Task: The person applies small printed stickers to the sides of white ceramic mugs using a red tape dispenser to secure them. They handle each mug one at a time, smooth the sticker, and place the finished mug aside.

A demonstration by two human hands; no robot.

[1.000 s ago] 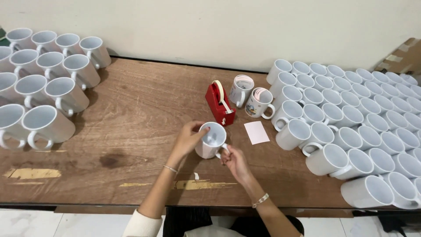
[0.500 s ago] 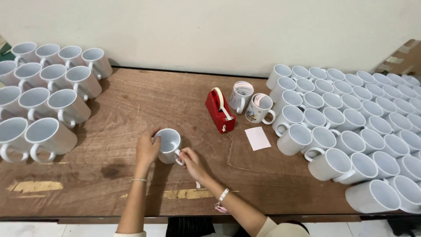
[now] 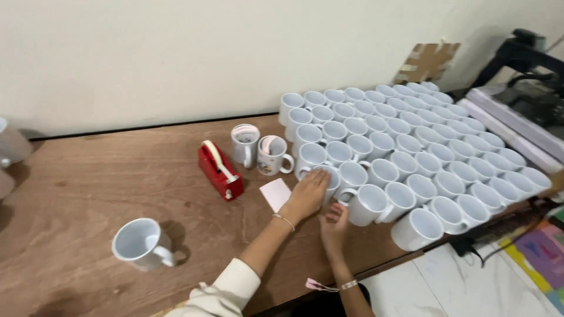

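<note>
My left hand (image 3: 308,192) reaches across the wooden table (image 3: 106,182) and its fingers close over a white mug (image 3: 329,175) at the front of a large block of white mugs (image 3: 411,147). Just below it, my right hand (image 3: 333,225) hovers with loosely curled fingers and holds nothing, beside another white mug (image 3: 363,205) of the front row. A single white mug (image 3: 141,243) stands alone on the table at the left, away from both hands.
A red tape dispenser (image 3: 220,170), two printed mugs (image 3: 245,144) (image 3: 271,154) and a small white paper slip (image 3: 276,194) lie mid-table. More mugs (image 3: 9,147) show at the left edge. Cardboard (image 3: 426,61), a dark machine (image 3: 529,58) and white boards (image 3: 511,123) stand right.
The mug held in both hands now stands alone at the left. Both hands have moved right to the block of mugs, and the view has turned right.
</note>
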